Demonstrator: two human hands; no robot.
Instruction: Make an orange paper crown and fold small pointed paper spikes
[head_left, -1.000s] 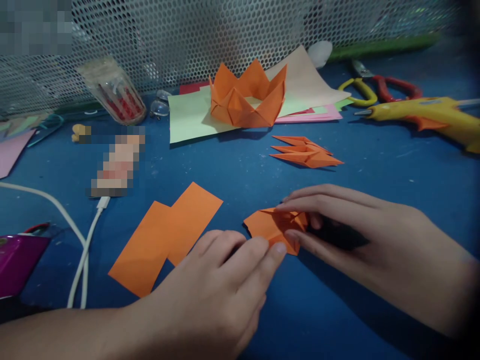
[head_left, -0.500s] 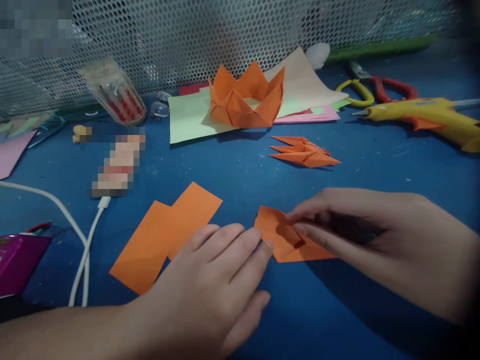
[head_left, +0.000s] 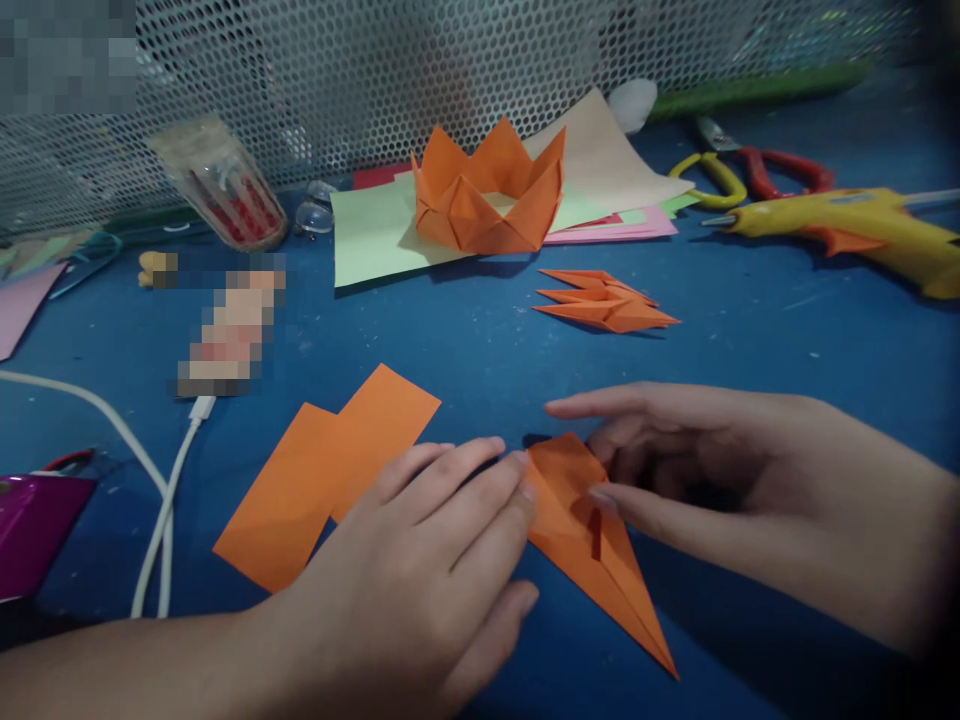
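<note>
A partly folded orange paper (head_left: 577, 510) lies on the blue table between my hands, its long point toward the lower right. My left hand (head_left: 442, 560) lies flat, palm down, its fingertips on the paper's left edge. On the right, my right hand (head_left: 720, 480) has its index finger stretched out above the paper and its thumb at the paper's right edge, finger and thumb apart. Two flat orange sheets (head_left: 322, 480) overlap left of my left hand. Behind are several folded orange pointed pieces (head_left: 607, 300) and an orange paper crown (head_left: 491, 195).
Coloured sheets (head_left: 367, 240) lie under the crown. A yellow glue gun (head_left: 847, 230) and red-handled pliers (head_left: 787, 170) are at the back right. A jar (head_left: 225, 190), white cable (head_left: 169, 490) and purple box (head_left: 41, 530) stand or lie left.
The folded paper has turned, its point swinging down toward the lower right. My right hand's index finger and thumb have spread apart and released their pinch. My left hand has hardly moved.
</note>
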